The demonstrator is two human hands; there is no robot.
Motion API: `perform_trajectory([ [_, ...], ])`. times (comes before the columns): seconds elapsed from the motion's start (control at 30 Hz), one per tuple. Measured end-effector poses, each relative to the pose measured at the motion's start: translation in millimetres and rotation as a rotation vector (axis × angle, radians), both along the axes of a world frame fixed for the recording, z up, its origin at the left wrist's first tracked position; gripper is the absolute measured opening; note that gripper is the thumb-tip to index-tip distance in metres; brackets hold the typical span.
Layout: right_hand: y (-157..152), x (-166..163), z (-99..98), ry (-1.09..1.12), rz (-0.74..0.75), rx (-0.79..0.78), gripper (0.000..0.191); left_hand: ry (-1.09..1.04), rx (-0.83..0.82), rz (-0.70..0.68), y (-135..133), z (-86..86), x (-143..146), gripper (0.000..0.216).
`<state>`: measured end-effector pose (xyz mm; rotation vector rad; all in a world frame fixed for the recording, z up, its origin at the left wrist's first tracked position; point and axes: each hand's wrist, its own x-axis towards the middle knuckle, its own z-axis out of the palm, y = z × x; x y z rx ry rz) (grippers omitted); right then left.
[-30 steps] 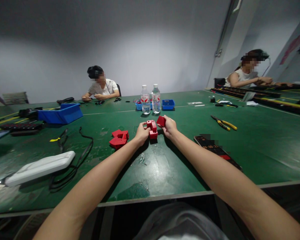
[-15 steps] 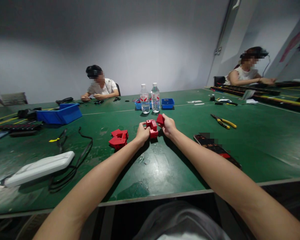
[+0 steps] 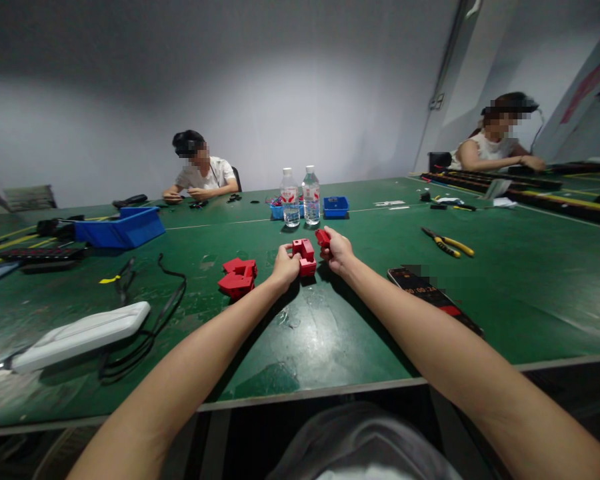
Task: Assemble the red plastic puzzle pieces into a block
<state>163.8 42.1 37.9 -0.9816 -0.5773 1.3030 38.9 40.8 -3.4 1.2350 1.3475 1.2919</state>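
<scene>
Left hand (image 3: 284,265): forearm stretched out over the green worktop (image 3: 330,340), grip closed on the near side of a red slotted block (image 3: 306,256), which sits low at the worktop's middle, whether resting on the surface or just above it cannot be told; right hand (image 3: 340,253): grip pinched shut on a small red piece (image 3: 323,237), held just beside the block's upper right edge, whether the two touch cannot be told; loose red parts (image 3: 238,276): a small heap on the worktop, near and to the left of the left hand; two water bottles (image 3: 300,197): upright, side by side, beyond the hands; small blue tray (image 3: 336,207): just right of the bottles; large blue bin (image 3: 121,227): far left; phone (image 3: 433,298): flat, screen up, right of the right forearm; yellow-handled pliers (image 3: 449,246): further right, well apart from the hands; white flat case (image 3: 80,335): near left edge, with a black cable (image 3: 153,313) looped beside it; two other people: one seated at the far side (image 3: 203,175), one at the far right (image 3: 495,143), hands on their own work.
</scene>
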Motion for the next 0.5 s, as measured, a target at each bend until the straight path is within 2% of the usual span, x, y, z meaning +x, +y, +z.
perform_trajectory([
  [0.1,0.4,-1.0,-2.4,-0.107,-0.023,0.097,0.01,0.01,0.007,-0.005,0.6,-1.1,0.4,0.034],
  [0.27,0.4,-3.8,-6.5,-0.243,-0.049,0.251,0.045,0.069,0.055,0.026,1.9,-3.5,0.6,0.037],
  [0.5,5.6,-3.1,-15.5,-0.471,-0.166,0.456,0.047,0.126,0.115,0.09,0.8,-3.5,-0.3,0.04],
])
